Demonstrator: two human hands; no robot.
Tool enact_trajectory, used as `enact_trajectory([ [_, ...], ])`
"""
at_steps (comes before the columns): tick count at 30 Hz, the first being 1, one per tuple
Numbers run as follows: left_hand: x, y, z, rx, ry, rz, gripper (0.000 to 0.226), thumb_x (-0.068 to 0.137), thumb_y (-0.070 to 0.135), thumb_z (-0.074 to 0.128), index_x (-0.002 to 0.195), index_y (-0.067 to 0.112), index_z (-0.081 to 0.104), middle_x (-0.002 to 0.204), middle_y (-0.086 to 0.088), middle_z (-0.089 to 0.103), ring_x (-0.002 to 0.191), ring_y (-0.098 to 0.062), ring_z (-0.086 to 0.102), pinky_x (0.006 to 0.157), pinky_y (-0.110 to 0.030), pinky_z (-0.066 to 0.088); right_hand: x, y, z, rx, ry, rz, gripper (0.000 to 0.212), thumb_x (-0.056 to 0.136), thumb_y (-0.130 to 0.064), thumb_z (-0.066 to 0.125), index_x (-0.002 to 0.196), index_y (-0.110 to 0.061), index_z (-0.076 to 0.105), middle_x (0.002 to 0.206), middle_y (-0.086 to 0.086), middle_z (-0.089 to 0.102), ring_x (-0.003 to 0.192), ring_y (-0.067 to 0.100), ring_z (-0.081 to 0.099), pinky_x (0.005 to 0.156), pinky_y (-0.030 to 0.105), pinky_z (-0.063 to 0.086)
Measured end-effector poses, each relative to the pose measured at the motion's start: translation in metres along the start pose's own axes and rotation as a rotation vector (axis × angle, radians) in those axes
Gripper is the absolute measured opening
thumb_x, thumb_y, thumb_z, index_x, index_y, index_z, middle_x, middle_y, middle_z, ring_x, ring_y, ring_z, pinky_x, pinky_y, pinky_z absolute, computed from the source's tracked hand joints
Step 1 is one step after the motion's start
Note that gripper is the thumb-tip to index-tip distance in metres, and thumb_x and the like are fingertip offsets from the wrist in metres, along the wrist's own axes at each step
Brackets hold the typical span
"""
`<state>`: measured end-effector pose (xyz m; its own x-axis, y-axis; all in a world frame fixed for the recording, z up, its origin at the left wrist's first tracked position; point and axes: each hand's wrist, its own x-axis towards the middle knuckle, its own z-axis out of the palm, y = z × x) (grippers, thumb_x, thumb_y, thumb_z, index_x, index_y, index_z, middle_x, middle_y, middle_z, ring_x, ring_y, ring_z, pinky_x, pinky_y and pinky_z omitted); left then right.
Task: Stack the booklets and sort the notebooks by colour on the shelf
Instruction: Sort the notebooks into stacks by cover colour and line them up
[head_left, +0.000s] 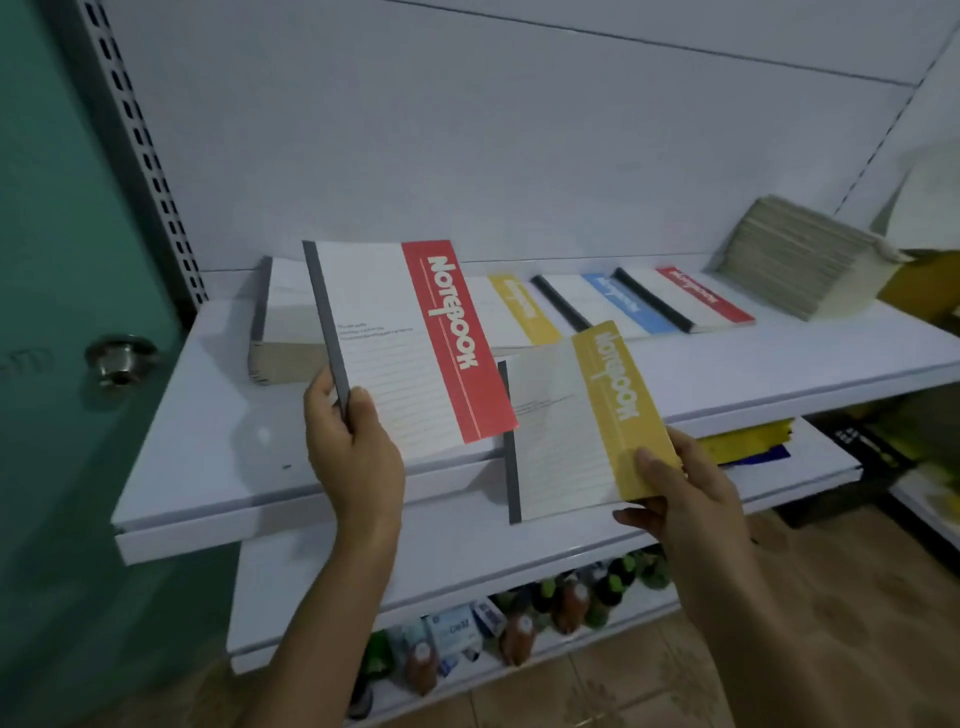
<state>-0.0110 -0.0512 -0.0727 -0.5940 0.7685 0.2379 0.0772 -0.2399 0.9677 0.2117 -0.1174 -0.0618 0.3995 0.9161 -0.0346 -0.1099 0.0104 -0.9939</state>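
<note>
My left hand (349, 447) grips a red-banded notebook (405, 338) by its grey spine, holding it up over the white shelf (218, 457). My right hand (680, 493) pinches the lower corner of a yellow-banded notebook (582, 421), held in front of the shelf edge. On the shelf behind lie a yellow-banded notebook (511, 306), a blue-banded one (618, 304) and a red-banded one (701, 299) in a row. A thick stack of notebooks (283, 332) sits at the left, partly hidden by the red one. A leaning stack of booklets (800, 260) stands at the far right.
A green door (62, 312) with a metal knob (120, 359) is on the left. Below are two more white shelves; the lowest (467, 670) carries bottles and packets. Yellow and blue items (748, 444) lie on the middle shelf at right. Tiled floor is underneath.
</note>
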Motion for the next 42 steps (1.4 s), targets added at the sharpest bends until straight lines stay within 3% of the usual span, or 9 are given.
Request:
enact_trajectory([
  [9, 0.031, -0.002, 0.037, -0.128, -0.017, -0.056, 0.025, 0.099, 0.018, 0.046, 0.112, 0.037, 0.056, 0.101, 0.024, 0.064, 0.091, 0.006, 0.062, 0.064, -0.008, 0.05, 0.093, -0.014, 0.021, -0.061, -0.083, -0.015, 0.018, 0.097, -0.016, 0.051, 0.11, -0.026, 0.059, 0.101, 0.003, 0.068, 0.089, 0.02, 0.068, 0.061, 0.025, 0.056],
  [16, 0.071, -0.006, 0.088, -0.215, 0.015, -0.055, 0.027, 0.098, 0.013, 0.047, 0.112, 0.033, 0.058, 0.1, 0.022, 0.066, 0.089, 0.007, 0.062, 0.064, -0.007, 0.048, 0.189, -0.026, 0.067, -0.155, -0.187, 0.022, 0.016, 0.098, -0.017, 0.05, 0.113, -0.022, 0.055, 0.104, 0.002, 0.066, 0.092, 0.02, 0.067, 0.068, 0.027, 0.059],
  [19, 0.084, -0.008, 0.096, -0.187, -0.01, -0.03, 0.028, 0.098, 0.013, 0.046, 0.112, 0.035, 0.059, 0.096, 0.029, 0.067, 0.091, 0.008, 0.062, 0.067, -0.007, 0.049, 0.222, -0.011, 0.085, -0.425, -0.134, -0.082, 0.019, 0.096, -0.02, 0.051, 0.114, -0.018, 0.055, 0.109, 0.001, 0.063, 0.101, 0.022, 0.062, 0.08, 0.034, 0.056],
  [22, 0.092, -0.012, 0.097, -0.172, -0.004, -0.049, 0.029, 0.099, 0.016, 0.047, 0.107, 0.041, 0.059, 0.096, 0.031, 0.066, 0.091, 0.008, 0.062, 0.064, -0.006, 0.048, 0.239, 0.008, 0.094, -0.823, -0.136, -0.23, 0.047, 0.092, -0.026, 0.055, 0.135, -0.015, 0.04, 0.13, 0.004, 0.054, 0.116, 0.024, 0.053, 0.095, 0.043, 0.047],
  [25, 0.096, -0.016, 0.099, -0.202, -0.021, -0.075, 0.031, 0.098, 0.016, 0.047, 0.105, 0.042, 0.061, 0.102, 0.025, 0.068, 0.094, 0.003, 0.064, 0.067, -0.01, 0.051, 0.241, 0.023, 0.098, -1.194, -0.238, -0.455, 0.058, 0.084, -0.03, 0.062, 0.136, -0.013, 0.043, 0.146, 0.009, 0.039, 0.129, 0.029, 0.041, 0.103, 0.039, 0.037],
  [29, 0.096, -0.016, 0.106, -0.208, -0.038, -0.08, 0.04, 0.099, 0.011, 0.045, 0.099, 0.047, 0.064, 0.105, 0.023, 0.068, 0.098, -0.001, 0.065, 0.078, -0.021, 0.051, 0.238, 0.027, 0.098, -1.141, -0.356, -0.585, 0.045, 0.095, -0.038, 0.049, 0.128, -0.008, 0.053, 0.138, 0.011, 0.05, 0.132, 0.031, 0.04, 0.109, 0.037, 0.03],
  [33, 0.097, -0.02, 0.12, -0.199, -0.052, -0.094, 0.035, 0.098, 0.009, 0.045, 0.108, 0.038, 0.062, 0.102, 0.022, 0.069, 0.098, -0.003, 0.065, 0.074, -0.018, 0.052, 0.235, 0.023, 0.102, -1.145, -0.472, -0.613, 0.056, 0.092, -0.059, 0.03, 0.13, -0.024, 0.051, 0.137, -0.002, 0.052, 0.133, 0.02, 0.039, 0.11, 0.038, 0.033],
  [38, 0.09, -0.024, 0.144, -0.185, -0.081, -0.105, 0.032, 0.097, 0.007, 0.046, 0.115, 0.029, 0.061, 0.1, 0.016, 0.071, 0.093, -0.003, 0.066, 0.066, -0.013, 0.05, 0.236, 0.018, 0.115, -1.132, -0.404, -0.648, 0.043, 0.089, -0.053, 0.047, 0.122, -0.026, 0.054, 0.117, -0.005, 0.06, 0.113, 0.017, 0.053, 0.092, 0.036, 0.047],
  [42, 0.08, -0.021, 0.172, -0.178, -0.065, -0.097, 0.031, 0.096, 0.008, 0.047, 0.11, 0.032, 0.062, 0.097, 0.015, 0.072, 0.089, -0.003, 0.067, 0.062, -0.013, 0.05, 0.258, 0.003, 0.092, -0.79, -0.581, -0.386, 0.018, 0.083, -0.039, 0.065, 0.09, -0.024, 0.058, 0.095, -0.002, 0.068, 0.087, 0.016, 0.065, 0.08, 0.034, 0.055],
])
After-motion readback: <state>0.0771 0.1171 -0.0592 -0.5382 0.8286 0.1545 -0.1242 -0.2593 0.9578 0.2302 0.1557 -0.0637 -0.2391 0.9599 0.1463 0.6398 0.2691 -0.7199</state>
